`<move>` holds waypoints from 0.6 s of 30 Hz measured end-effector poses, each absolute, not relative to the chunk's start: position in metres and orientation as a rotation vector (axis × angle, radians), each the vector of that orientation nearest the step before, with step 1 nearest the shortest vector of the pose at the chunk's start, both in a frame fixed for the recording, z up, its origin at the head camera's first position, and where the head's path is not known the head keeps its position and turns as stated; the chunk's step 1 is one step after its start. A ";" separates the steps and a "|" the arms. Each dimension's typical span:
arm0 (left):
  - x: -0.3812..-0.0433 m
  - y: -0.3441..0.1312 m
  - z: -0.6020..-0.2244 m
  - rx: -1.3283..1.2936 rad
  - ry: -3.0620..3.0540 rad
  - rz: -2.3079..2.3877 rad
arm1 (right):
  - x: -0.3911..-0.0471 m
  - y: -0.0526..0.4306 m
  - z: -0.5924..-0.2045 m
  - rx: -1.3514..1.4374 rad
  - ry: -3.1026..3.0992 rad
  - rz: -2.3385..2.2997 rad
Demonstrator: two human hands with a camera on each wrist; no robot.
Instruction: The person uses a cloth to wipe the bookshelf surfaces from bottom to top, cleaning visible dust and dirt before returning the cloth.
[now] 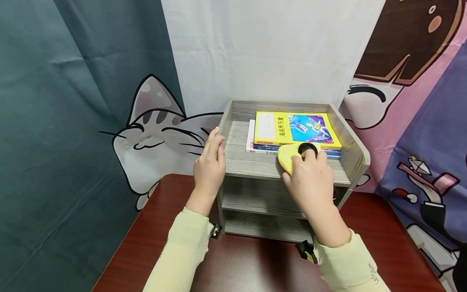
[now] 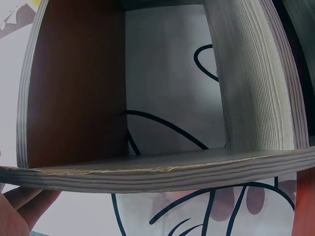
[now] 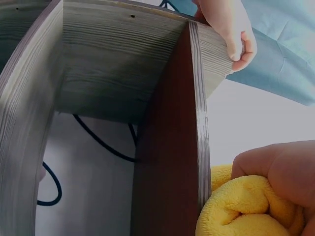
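A small grey wood-grain shelf stands on the table. My left hand grips its left side panel near the front edge; in the left wrist view, parts of that hand show at the outer face of the panel. My right hand holds a yellow fleecy cloth at the front of the top board, just before the books. A round black piece shows beside the cloth at my fingers. In the right wrist view the cloth is bunched in soft folds under the fingers.
Several books lie stacked on the top board, a yellow-covered book uppermost. Raised side and back panels enclose that board. Lower compartments open towards me. Dark red table below; printed curtains hang close behind and beside.
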State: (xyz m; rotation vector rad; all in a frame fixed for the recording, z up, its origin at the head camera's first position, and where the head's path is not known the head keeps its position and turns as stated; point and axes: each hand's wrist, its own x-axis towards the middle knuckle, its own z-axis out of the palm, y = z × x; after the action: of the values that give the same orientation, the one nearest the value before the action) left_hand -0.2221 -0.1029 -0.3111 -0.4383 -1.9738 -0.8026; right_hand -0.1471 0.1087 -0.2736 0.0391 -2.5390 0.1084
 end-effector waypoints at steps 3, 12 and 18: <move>-0.222 -0.103 -0.311 -0.439 -1.979 -0.805 | -0.148 0.107 -0.274 0.039 -2.542 0.101; -0.222 -0.103 -0.310 -0.442 -1.979 -0.807 | -0.149 0.100 -0.273 0.040 -2.556 0.100; -0.221 -0.103 -0.310 -0.443 -1.985 -0.806 | -0.150 0.096 -0.273 0.047 -2.550 0.099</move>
State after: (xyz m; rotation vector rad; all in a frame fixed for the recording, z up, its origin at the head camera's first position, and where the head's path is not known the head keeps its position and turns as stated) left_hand -0.2212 -0.1032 -0.3103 -0.4432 -1.9855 -0.8063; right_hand -0.1497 0.0956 -0.2734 0.0472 -2.5503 0.0991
